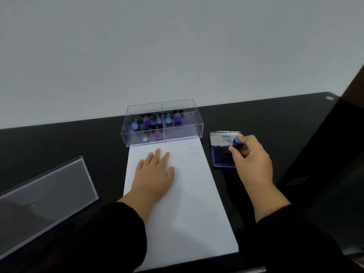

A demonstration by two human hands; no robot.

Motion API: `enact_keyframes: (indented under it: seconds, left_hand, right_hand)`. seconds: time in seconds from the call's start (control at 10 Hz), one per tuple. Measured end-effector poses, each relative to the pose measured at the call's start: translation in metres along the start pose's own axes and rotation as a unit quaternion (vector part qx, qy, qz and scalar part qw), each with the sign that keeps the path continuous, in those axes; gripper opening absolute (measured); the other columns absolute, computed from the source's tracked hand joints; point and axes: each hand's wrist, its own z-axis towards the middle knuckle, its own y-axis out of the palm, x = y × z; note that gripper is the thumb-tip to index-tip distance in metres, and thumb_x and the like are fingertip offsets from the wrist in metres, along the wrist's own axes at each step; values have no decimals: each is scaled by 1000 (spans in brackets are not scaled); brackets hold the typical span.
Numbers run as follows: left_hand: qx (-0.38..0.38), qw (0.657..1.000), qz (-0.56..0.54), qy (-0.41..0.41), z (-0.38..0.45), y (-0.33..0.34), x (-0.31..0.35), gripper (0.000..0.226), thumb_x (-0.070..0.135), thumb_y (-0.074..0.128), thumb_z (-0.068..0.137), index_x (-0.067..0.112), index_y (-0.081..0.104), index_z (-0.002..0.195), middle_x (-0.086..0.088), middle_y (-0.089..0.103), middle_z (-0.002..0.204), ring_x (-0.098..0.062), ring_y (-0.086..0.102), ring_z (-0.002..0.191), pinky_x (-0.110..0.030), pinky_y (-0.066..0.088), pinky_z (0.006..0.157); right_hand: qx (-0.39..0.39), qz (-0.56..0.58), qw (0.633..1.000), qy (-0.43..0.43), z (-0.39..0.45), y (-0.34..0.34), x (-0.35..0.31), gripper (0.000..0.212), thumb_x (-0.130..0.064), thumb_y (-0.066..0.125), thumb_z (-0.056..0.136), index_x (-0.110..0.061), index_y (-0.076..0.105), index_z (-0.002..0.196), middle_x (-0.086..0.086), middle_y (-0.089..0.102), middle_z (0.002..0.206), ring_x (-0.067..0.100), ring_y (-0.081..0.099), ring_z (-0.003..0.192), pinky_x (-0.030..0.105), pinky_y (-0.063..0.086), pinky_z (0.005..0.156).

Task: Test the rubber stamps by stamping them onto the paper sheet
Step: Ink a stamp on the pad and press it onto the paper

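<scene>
Head view: my right hand (251, 158) is pinching a blue-capped stamp (237, 142) on the ink pad (221, 158); left hand (154, 172) is lying spread, pinning the paper sheet (189, 203) on the worktop (78, 142). I'm pressing straight down, inking evenly.

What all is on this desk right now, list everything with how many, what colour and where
paper sheet: one, white, centre, three faint blue prints near its top right
clear box: one, behind the sheet
stamps in box: about seven, blue or purple caps
ink pad: one, blue, lid open, right of the sheet
held stamp: one, black, blue cap, on the pad
clear lid: one, left
desk: one, black
left hand: flat on the sheet
right hand: grips the held stamp
</scene>
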Motion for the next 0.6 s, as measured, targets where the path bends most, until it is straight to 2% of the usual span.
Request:
enact_keyframes:
  seconds: [0.2, 0.4, 0.6]
  left_hand:
    - [-1, 1000, 0, 3, -1, 0, 1, 55, 41, 19, 102, 29, 2, 153, 2, -9, 160, -16, -7, 147, -35, -5, 118]
    - [-5, 1000, 0, 2, -1, -1, 0, 55, 41, 19, 102, 29, 2, 153, 2, -9, 160, -16, -7, 147, -35, -5, 118]
    - [-11, 1000, 17, 3, -4, -4, 3, 54, 43, 17, 102, 29, 7, 153, 2, -2, 161, -18, 2, 148, -33, 5, 118]
  right_hand:
    - [-14, -40, 999, -17, -1, 6, 6, 25, -17, 63, 88, -21, 59, 112, -3, 63, 105, 9, 55, 85, 20, 39, 71]
    - [-38, -102, 994, -24, 1, 12, 7, 30, -17, 58, 91, -21, 55, 121, -9, 49, 95, 13, 51, 80, 24, 37, 68]
    - [-48, -128, 989, -49, 4, 9, 8, 28, -17, 60, 90, -17, 56, 118, -4, 54, 96, 17, 53, 79, 27, 40, 66]
